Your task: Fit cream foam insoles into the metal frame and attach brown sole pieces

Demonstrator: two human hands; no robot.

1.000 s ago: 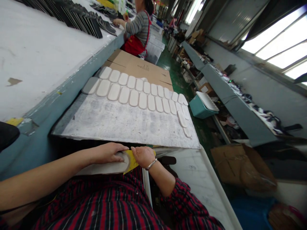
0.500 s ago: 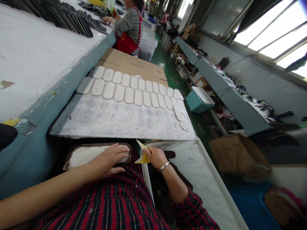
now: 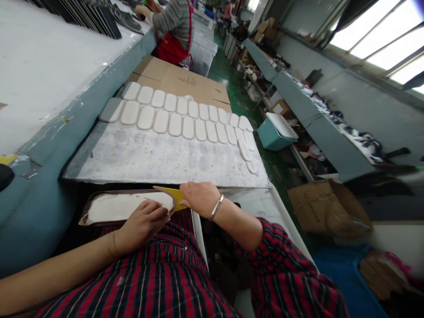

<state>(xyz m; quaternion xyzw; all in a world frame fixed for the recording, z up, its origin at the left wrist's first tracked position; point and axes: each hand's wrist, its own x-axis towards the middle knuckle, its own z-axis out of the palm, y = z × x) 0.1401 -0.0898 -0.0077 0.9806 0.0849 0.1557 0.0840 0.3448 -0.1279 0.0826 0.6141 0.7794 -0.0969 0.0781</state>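
Note:
A long rounded white panel with a dark brown rim (image 3: 112,207) lies in front of my body, in the lower left of the head view. My left hand (image 3: 141,226) rests on its near right part, fingers curled together and gripping the edge. In my right hand (image 3: 201,198) is a thin yellow scraper-like sheet (image 3: 177,194), pinched between thumb and fingers. Its flat edge reaches the panel's right end. The fingertips under the left hand are partly hidden.
Rows of white rounded panels (image 3: 146,118) lie on a slanted white board (image 3: 159,159) ahead. Flattened cardboard (image 3: 185,81) is behind it. A worktable (image 3: 66,57) with dark pieces runs along the left. A person in a red apron (image 3: 172,46) works farther off.
My right hand has moved left with the yellow sheet, bringing it to the panel's right end. My left hand has slid nearer me, its flat fingers now curled at the edge.

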